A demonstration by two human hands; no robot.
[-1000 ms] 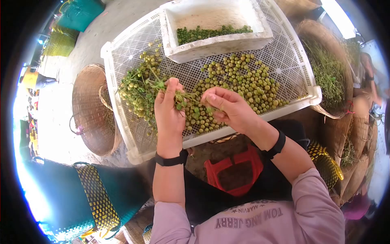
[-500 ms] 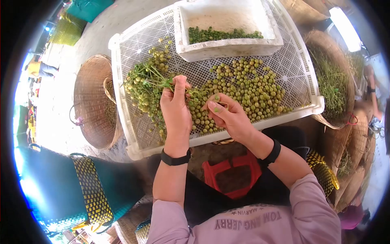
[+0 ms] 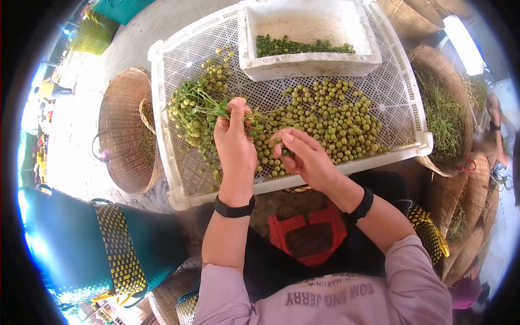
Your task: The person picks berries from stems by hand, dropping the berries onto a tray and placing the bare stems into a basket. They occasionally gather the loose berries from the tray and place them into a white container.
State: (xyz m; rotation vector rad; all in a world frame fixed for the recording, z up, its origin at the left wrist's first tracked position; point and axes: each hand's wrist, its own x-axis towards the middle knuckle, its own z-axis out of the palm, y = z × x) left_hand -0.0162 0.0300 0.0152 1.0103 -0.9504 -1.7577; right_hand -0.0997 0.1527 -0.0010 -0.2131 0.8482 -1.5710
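Note:
My left hand (image 3: 236, 135) is closed round the stems of a leafy bunch (image 3: 197, 100) with small round green fruits on it. To its right, my right hand (image 3: 303, 154) has curled fingers with a few small dark green berries (image 3: 285, 150) between them. Both hands are over the near part of a white perforated plastic tray (image 3: 181, 201). Loose yellow-green round fruits (image 3: 346, 122) are spread across the tray, right of the bunch. On the tray's far side stands a white foam box (image 3: 309, 69) with small darker green berries (image 3: 298, 46) along its bottom.
Left of the tray is a wicker basket (image 3: 122, 130); on the right another basket (image 3: 466, 119) holds cut green stems. A red plastic stool (image 3: 281, 233) is below the tray. A teal bag (image 3: 65, 233) stands at lower left. Another person's arm (image 3: 497, 127) shows at far right.
My right hand's fingers have curled inward, and dark green berries now show in them where a thin stem showed before. My left hand keeps its grip on the bunch.

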